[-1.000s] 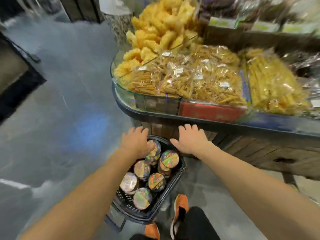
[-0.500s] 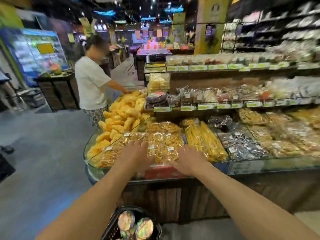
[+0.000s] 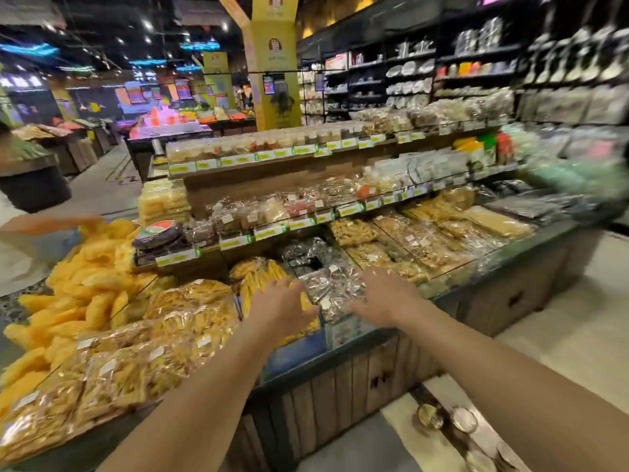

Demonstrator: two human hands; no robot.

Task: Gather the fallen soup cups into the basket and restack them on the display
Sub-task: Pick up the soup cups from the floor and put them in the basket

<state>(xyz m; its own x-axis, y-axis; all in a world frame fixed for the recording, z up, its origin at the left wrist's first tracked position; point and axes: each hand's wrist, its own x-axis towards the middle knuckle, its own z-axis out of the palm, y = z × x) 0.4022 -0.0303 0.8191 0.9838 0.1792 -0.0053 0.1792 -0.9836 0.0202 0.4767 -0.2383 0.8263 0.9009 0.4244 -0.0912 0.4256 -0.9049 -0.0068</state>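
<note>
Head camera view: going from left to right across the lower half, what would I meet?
In order: pile of yellow puffed snacks → bagged golden sticks → left hand → right hand → round-lidded cups on the floor.

I can't read a single word or number from where I stand. The yellow-green price strips [image 3: 235,242] along the wooden shelf edges are blurred, and so are the small white stickers [image 3: 203,342] on the clear snack bags. The tall yellow pillar [image 3: 270,59] bears a round red-and-white emblem with lines beneath it, too small to make out. The round red, white and green label [image 3: 157,229] on a dark packet is unreadable too.
</note>
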